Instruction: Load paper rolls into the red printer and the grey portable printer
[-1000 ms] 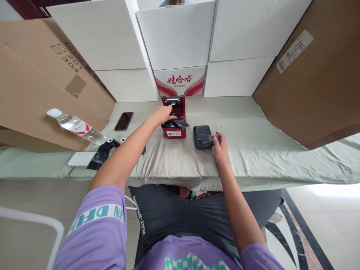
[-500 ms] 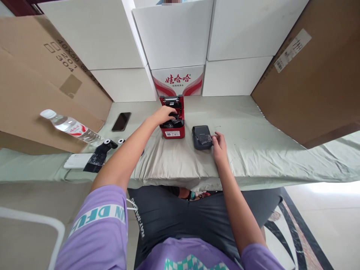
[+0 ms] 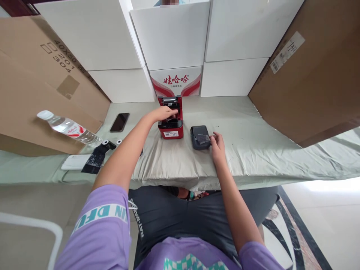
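We see two small printers on the pale green cloth-covered table (image 3: pixel 253 142), and each hand is at one of them. The left hand (image 3: pixel 164 112) lies on top of the small red box-shaped label printer (image 3: pixel 171 125), whose lid stands open at the back; the fingers reach into the open top, but we cannot tell if they close on something inside. The right hand (image 3: pixel 216 144) rests on the cloth just beside the small dark grey flat printer (image 3: pixel 199 135), the fingertips touching a little piece of clear wrap on its right edge, approx. a light pinch, not a full grip. The two printers stand near each other, the red one to the left and a bit farther from us. At the left side we count one clear plastic water bottle with white cap and red label (image 3: pixel 70 128), lying tilted, one black smartphone (image 3: pixel 119 122) flat on the cloth, one black strip of wrapper (image 3: pixel 94 159) with two small white paper rolls (image 3: pixel 105 142) near its end, and one white flat object (image 3: pixel 73 162) under it. Behind stand four white cartons (image 3: pixel 168 37), one red-and-white printed carton (image 3: pixel 176 80), and two brown cardboard boxes (image 3: pixel 309 75), one on each side.
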A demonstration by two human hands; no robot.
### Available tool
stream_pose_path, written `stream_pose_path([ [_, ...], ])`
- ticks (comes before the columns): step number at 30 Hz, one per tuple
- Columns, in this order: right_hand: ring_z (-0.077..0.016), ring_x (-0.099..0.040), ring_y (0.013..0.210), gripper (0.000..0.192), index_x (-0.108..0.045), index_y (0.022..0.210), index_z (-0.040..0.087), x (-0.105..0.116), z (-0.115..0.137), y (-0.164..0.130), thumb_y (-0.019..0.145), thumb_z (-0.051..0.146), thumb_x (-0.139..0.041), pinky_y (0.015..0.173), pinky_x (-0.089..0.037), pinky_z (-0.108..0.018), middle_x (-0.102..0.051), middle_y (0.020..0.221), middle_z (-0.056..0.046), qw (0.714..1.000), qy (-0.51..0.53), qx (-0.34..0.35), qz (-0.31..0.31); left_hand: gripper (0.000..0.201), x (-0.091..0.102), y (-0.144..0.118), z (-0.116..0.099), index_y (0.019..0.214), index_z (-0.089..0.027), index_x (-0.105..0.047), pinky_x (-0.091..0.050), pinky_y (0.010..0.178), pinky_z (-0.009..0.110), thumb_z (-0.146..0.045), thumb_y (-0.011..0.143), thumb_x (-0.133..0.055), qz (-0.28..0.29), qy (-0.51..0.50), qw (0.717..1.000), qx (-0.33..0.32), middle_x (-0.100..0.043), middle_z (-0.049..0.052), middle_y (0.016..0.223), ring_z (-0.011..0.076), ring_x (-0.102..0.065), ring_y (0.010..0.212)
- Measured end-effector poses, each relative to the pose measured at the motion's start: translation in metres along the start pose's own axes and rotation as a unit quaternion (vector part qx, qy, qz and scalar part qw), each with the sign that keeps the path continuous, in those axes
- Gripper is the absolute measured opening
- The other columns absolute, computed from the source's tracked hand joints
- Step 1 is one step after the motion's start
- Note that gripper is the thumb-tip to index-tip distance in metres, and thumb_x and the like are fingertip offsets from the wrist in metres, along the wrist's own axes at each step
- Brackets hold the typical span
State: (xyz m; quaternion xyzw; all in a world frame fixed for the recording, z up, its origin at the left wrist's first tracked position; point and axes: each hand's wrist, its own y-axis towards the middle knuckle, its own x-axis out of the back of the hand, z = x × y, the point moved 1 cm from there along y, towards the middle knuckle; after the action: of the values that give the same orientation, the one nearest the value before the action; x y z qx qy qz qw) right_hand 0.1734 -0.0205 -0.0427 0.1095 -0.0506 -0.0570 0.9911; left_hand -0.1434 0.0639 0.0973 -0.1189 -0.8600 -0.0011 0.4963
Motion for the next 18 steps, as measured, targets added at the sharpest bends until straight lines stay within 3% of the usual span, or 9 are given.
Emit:
stream_pose_path([
  [3,-0.0233,-0.064,0.100,0.047,-0.058,0.126,0.022,0.000,-0.001,0.000,0.094,0.056,-0.054,0.092,-0.052,-0.040,-0.068,0.109,-0.008,1.000,-0.002,0.002,-0.001,0.084,0.004,-0.020,-0.005,0.098,-0.020,-0.083,-0.053,0.092,0.037,-0.073,0.098,-0.019,-0.003,-0.120,0.993,0.004,-0.079,0.011,0.110,0.0289,-0.070,0.105],
  [8,-0.0232,-0.064,0.102,0.047,-0.057,0.127,0.022,0.000,-0.003,0.000,0.094,0.056,-0.053,0.094,-0.051,-0.041,-0.068,0.111,-0.008,1.000,0.001,0.006,0.003,0.081,0.012,-0.056,-0.013,0.091,-0.021,-0.084,-0.051,0.101,0.037,-0.074,0.098,-0.023,0.020,-0.086,0.996,0.008,-0.079,0.008,0.112,0.0286,-0.068,0.110],
  [11,-0.0227,-0.064,0.100,0.046,-0.058,0.126,0.022,0.000,-0.002,0.001,0.094,0.055,-0.054,0.092,-0.051,-0.039,-0.068,0.109,-0.008,1.000,-0.003,0.010,-0.002,0.064,0.021,-0.058,-0.016,0.096,-0.018,-0.082,-0.048,0.105,0.036,-0.063,0.100,-0.036,-0.099,-0.043,0.994,-0.027,-0.078,0.009,0.114,0.0270,-0.068,0.111],
  [14,-0.0226,-0.064,0.100,0.046,-0.058,0.126,0.022,0.000,-0.003,0.001,0.094,0.055,-0.054,0.092,-0.051,-0.039,-0.068,0.108,-0.008,1.000,-0.003,0.010,-0.003,0.050,0.027,-0.042,-0.016,0.121,-0.019,-0.075,-0.041,0.110,0.037,-0.050,0.102,-0.041,-0.240,0.023,0.970,-0.045,-0.072,0.009,0.130,0.0268,-0.061,0.125],
  [18,-0.0229,-0.063,0.100,0.049,-0.057,0.128,0.021,0.000,-0.006,0.002,0.094,0.055,-0.054,0.091,-0.051,-0.040,-0.067,0.110,-0.009,1.000,0.003,0.001,-0.005,0.047,0.025,-0.014,-0.018,0.131,-0.022,-0.068,-0.035,0.113,0.042,-0.044,0.104,-0.037,-0.221,0.095,0.970,-0.022,-0.066,0.010,0.140,0.0296,-0.052,0.134],
])
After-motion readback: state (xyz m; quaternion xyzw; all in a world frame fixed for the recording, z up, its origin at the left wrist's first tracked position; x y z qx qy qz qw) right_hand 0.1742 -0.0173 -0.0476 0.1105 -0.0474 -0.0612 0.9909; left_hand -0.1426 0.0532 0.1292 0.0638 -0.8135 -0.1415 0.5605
